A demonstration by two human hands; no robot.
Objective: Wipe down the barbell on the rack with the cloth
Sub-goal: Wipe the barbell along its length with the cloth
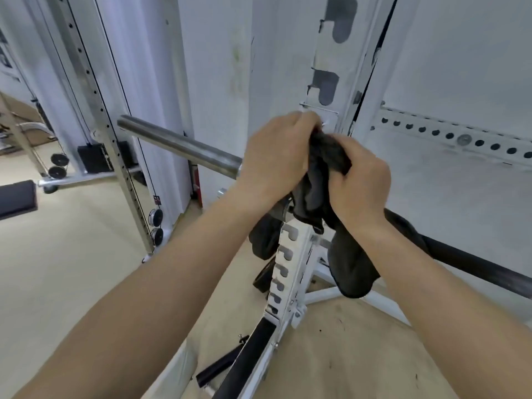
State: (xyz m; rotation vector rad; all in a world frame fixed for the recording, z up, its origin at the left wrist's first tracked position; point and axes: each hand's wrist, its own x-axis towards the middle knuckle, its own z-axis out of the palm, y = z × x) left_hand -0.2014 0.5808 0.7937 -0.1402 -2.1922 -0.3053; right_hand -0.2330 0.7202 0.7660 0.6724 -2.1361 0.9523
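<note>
Both hands at frame centre: left hand (276,156) and right hand (359,182) clenched on dark cloth (325,180); barbell (178,142) runs upper left to right across white rack (290,272).

This is a gym. Just behind the hands stands a white rack upright (290,272) with a row of hook slots, and a steel barbell (178,144) runs off to their left. Far left of the hands are a cable machine (95,156) with pulleys and a padded bench (17,198).
</note>
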